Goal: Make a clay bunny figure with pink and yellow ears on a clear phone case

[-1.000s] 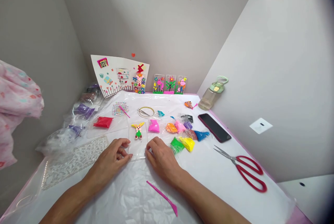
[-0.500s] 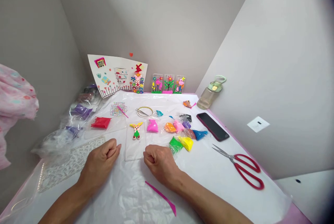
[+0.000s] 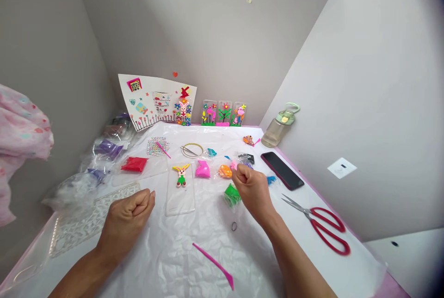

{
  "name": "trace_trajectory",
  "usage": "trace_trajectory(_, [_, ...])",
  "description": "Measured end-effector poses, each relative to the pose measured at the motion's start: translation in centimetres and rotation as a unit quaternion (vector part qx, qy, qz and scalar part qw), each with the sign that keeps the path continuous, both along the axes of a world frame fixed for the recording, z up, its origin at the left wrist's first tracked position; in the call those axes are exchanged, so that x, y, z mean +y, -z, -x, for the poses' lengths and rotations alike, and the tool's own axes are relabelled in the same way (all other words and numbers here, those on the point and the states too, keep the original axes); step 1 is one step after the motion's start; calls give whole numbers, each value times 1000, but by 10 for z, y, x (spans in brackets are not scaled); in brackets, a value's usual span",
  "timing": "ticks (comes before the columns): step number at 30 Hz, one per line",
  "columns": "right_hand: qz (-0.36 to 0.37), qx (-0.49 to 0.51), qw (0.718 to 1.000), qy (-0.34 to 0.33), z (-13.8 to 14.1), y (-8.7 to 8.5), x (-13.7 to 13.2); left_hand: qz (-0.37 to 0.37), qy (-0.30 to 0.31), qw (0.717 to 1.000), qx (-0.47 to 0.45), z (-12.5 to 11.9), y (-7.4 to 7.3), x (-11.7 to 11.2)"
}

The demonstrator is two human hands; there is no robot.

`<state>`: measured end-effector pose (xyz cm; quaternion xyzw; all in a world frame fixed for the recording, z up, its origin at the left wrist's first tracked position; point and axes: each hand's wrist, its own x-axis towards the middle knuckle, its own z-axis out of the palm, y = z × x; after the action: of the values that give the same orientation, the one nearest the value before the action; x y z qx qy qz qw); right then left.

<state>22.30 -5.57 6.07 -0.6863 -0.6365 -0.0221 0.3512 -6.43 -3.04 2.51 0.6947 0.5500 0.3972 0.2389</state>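
My left hand [image 3: 130, 212] is closed in a fist above the white-covered table, left of a clear phone case [image 3: 180, 205]. On that case lies a clay bunny [image 3: 181, 176] with yellow ears and green overalls. My right hand [image 3: 253, 191] is also a fist, over the bagged clay; nothing shows in either fist. Beside the right hand are a green clay packet [image 3: 231, 195] and an orange clay packet [image 3: 225, 171]. The yellow packet is hidden behind this hand. A pink clay packet [image 3: 202, 169] sits right of the bunny, and a pink modelling tool [image 3: 215, 263] lies in front.
Red-handled scissors [image 3: 329, 228], a phone [image 3: 282, 170] and a bottle [image 3: 280, 124] are on the right. At left are a red clay packet [image 3: 134, 164], a textured clear sheet [image 3: 90, 219] and plastic bags [image 3: 76, 187]. Decorated cases [image 3: 225, 113] and a drawing [image 3: 157, 103] lean on the wall.
My right hand has moved right and away from me, from beside the phone case to over the clay packets. A small dark ring on the table has come into view. My left hand has shifted slightly.
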Motion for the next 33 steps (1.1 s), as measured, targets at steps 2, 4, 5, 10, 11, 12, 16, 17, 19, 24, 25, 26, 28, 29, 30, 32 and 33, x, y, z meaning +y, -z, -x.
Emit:
trace_trajectory(2, [15, -9, 1000, 25, -7, -2, 1, 1, 3, 1000, -1, 0, 0, 0])
trace_trajectory(4, [35, -22, 998, 46, -13, -5, 0, 2, 4, 1000, -1, 0, -1, 1])
trace_trajectory(5, [48, -29, 997, 53, -15, -6, 0, 4, 4, 1000, -2, -1, -1, 1])
trace_trajectory(10, [133, -71, 987, 59, -22, -12, -2, 11, 12, 1000, 0, 0, -1, 1])
trace_trajectory(11, [147, -80, 984, 63, -23, -12, -2, 12, 14, 1000, 1, 0, -1, 1])
trace_trajectory(12, [160, -87, 981, 69, -23, -13, -2, 13, 15, 1000, 1, 0, -1, 2])
trace_trajectory(16, [201, -113, 969, 93, -28, -14, -1, 15, 13, 1000, 3, 1, 2, 2])
trace_trajectory(17, [210, -118, 966, 95, -29, -14, -1, 16, 12, 1000, 3, 1, 2, 2])
trace_trajectory(19, [231, -127, 960, 90, -33, -14, -2, 18, 10, 1000, 4, 1, 3, 2])
trace_trajectory(24, [282, -136, 949, 49, -38, -19, -9, 17, 2, 1000, 5, 1, 4, 1])
trace_trajectory(25, [289, -137, 947, 39, -38, -20, -10, 16, 0, 1000, 4, 1, 4, 1])
trace_trajectory(26, [296, -138, 945, 30, -39, -20, -12, 16, -1, 1000, 3, 0, 3, 1])
trace_trajectory(28, [307, -143, 941, 16, -38, -20, -14, 17, -1, 1000, 1, 0, 2, 0])
trace_trajectory(29, [311, -147, 939, 13, -37, -19, -14, 17, 0, 1000, 1, -1, 1, 0])
trace_trajectory(30, [314, -152, 937, 9, -36, -17, -14, 18, 1, 1000, 1, -1, 0, -1])
trace_trajectory(32, [312, -164, 936, 3, -33, -14, -12, 19, 3, 1000, 0, -2, -2, -1])
trace_trajectory(33, [309, -169, 936, 1, -31, -13, -11, 20, 5, 1000, 0, -2, -2, -2])
